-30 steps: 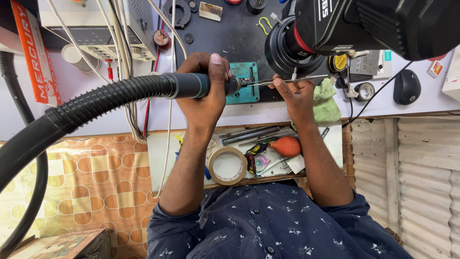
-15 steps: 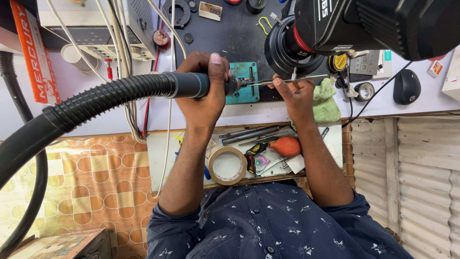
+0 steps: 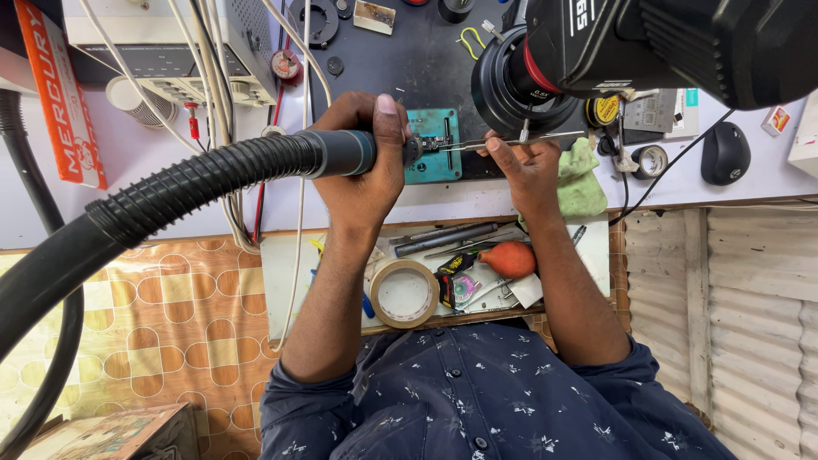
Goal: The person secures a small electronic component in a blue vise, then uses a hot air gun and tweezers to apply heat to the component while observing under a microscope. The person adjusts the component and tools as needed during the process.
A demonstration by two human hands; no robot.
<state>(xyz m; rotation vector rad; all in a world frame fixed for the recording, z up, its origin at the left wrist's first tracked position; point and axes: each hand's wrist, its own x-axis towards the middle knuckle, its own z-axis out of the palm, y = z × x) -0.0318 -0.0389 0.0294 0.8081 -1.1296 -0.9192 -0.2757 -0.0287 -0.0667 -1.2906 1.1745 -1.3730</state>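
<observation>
Nothing moved, left hand fingers gripping hose nozzle

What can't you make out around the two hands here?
Head view: what lies on the teal holder, too small and partly behind the left hand.
Head view: the tip of the hose handle, covered by that hand.
Head view: whether the tweezers in the right hand pinch anything, too thin.
</observation>
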